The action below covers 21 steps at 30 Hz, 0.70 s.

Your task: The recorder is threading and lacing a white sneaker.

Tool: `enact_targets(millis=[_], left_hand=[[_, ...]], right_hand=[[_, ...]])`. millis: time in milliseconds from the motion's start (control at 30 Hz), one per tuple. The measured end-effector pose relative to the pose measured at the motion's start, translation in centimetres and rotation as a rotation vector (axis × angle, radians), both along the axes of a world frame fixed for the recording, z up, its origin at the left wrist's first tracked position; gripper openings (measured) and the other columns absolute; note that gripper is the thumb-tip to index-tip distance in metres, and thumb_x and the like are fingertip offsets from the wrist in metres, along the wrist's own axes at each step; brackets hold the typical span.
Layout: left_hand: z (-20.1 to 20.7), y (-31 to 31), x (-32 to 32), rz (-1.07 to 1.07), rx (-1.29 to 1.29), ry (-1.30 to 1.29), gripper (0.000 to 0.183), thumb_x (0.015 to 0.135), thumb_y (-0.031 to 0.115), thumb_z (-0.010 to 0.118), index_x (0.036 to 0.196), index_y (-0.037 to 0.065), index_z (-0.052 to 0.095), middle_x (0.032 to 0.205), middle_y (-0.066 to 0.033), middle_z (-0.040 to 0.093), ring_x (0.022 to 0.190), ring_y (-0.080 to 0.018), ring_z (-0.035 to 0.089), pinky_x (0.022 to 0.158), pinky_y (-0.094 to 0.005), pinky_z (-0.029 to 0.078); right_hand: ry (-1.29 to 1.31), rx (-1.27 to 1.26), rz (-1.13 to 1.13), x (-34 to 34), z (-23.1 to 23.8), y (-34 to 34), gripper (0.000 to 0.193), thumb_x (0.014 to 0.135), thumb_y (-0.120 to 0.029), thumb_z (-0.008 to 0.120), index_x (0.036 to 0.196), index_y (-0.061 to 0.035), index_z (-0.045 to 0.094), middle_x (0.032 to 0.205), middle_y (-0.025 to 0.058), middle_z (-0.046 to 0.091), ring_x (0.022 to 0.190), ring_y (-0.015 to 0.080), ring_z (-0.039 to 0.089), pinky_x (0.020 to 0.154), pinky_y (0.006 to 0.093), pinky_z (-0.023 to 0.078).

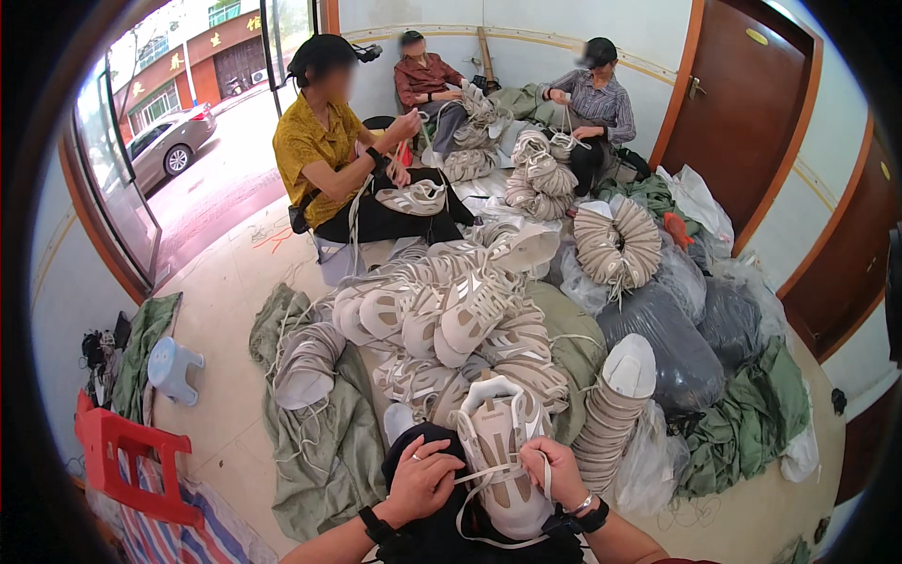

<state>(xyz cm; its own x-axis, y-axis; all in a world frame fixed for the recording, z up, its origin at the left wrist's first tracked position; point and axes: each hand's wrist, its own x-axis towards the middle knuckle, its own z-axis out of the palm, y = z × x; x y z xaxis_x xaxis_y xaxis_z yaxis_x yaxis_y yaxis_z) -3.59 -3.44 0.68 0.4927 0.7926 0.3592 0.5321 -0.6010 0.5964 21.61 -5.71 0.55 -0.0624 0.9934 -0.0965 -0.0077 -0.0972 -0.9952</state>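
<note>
Stock fills most of the floor: a large heap of beige shoe uppers (451, 310) sits on green sacking (319, 442) directly ahead of the person, with dark filled sacks (676, 348) to the right and nested stacks of uppers (611, 423) just beside the working position. Three other people sit beyond the heap, each handling similar pieces.

On the person's lap lies one beige shoe upper (498, 442), toe end pointing away, resting on dark clothing. A white lace (484, 512) loops from it down across the lap.

Right hand (554, 470) is closed in a pinch on the lace at the upper's right edge. Left hand (423, 479) is partly curled, fingers resting on the lace and the upper's left side; whether it actually grips the lace cannot be told.

Risks noted: the slack loop hangs loose and could snag on the wrist strap (374, 524) or tangle, in my judgement. The upper is unsupported on the lap and may slide off if pulled unevenly. The tall stack alongside leans and could topple into the working area.
</note>
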Motion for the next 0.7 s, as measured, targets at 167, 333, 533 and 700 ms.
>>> enact_targets(millis=[167, 333, 533, 700], left_hand=[[0.16, 0.04, 0.10, 0.003, 0.005, -0.006, 0.016, 0.078, 0.007, 0.060, 0.091, 0.013, 0.066, 0.093, -0.0015, 0.067, 0.114, -0.0233, 0.055, 0.105, -0.0448, 0.030], [0.02, 0.04, 0.14, 0.007, 0.001, -0.005, 0.016, 0.078, 0.007, 0.061, 0.091, 0.013, 0.066, 0.093, -0.0017, 0.067, 0.113, -0.0233, 0.055, 0.104, -0.0445, 0.030], [-0.03, 0.10, 0.09, 0.009, 0.017, 0.000, 0.015, 0.078, 0.007, 0.060, 0.091, 0.013, 0.065, 0.093, -0.0015, 0.066, 0.113, -0.0235, 0.055, 0.104, -0.0448, 0.030], [-0.10, 0.12, 0.12, 0.007, 0.012, -0.001, 0.015, 0.078, 0.007, 0.060, 0.091, 0.013, 0.066, 0.093, -0.0013, 0.067, 0.113, -0.0234, 0.055, 0.104, -0.0451, 0.030]], right_hand=[[-0.001, -0.003, -0.003, 0.15, -0.27, -0.03, 0.014, 0.092, -0.014, 0.058, 0.091, -0.0013, 0.062, 0.070, -0.0034, 0.056, 0.054, 0.0018, 0.045, 0.048, 0.0188, 0.037], [-0.012, -0.016, -0.017, 0.16, -0.52, -0.06, 0.016, 0.093, -0.016, 0.058, 0.090, -0.0015, 0.062, 0.068, -0.0039, 0.055, 0.053, 0.0017, 0.045, 0.048, 0.0187, 0.037], [-0.021, -0.010, -0.013, 0.14, -0.56, -0.06, 0.017, 0.093, -0.017, 0.057, 0.088, -0.0019, 0.061, 0.067, -0.0043, 0.054, 0.051, 0.0016, 0.045, 0.046, 0.0186, 0.036], [-0.020, -0.002, -0.007, 0.18, -0.47, -0.01, 0.016, 0.093, -0.017, 0.057, 0.088, -0.0022, 0.061, 0.067, -0.0045, 0.054, 0.052, 0.0016, 0.046, 0.046, 0.0187, 0.037]])
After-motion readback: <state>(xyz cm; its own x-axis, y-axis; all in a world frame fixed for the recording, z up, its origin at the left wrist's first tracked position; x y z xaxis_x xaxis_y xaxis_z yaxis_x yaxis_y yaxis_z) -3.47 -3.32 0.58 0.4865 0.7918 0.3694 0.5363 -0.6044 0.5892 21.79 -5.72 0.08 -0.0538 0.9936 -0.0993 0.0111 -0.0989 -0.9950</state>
